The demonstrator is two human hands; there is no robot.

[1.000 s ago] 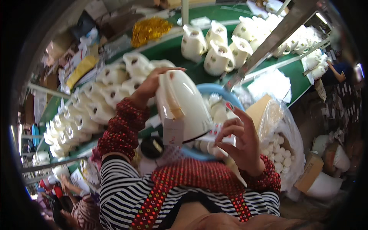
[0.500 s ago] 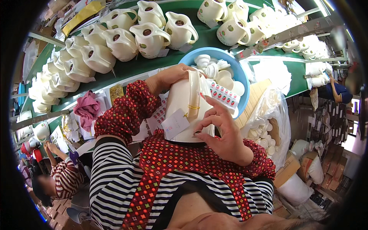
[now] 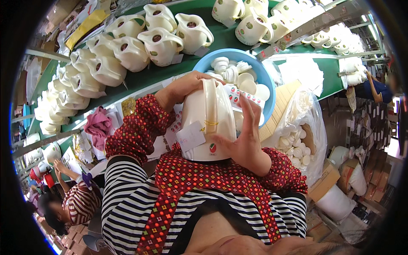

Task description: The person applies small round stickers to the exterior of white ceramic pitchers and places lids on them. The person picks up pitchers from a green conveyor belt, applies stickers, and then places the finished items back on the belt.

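Observation:
A cream-white jug (image 3: 191, 111) rests against my lap, its handle turned up toward me. My left hand (image 3: 183, 88) is closed over the far end of the jug beside the top of the handle. A white paper tag (image 3: 191, 135) hangs from the handle on a gold tie (image 3: 209, 123). Low on the jug's side, below the handle, is a small red and green sticker (image 3: 212, 147). My right hand (image 3: 251, 146) is open, fingers raised and apart, with its thumb against the jug near that sticker. Just beyond my right fingers lies a sheet of similar stickers (image 3: 246, 97).
Behind the jug stands a blue basin (image 3: 270, 80) of white lids (image 3: 247, 86). Rows of cream jugs (image 3: 160, 44) fill the green table (image 3: 140, 80). A clear bag (image 3: 316, 123) of white parts sits at right, a pink cloth (image 3: 97, 127) at left. Two other people work farther off.
My right hand has opened from a curled pose and its fingers have straightened upward. The sticker low on the jug now shows plainly, where my thumb and fingertips were. My left hand keeps its hold.

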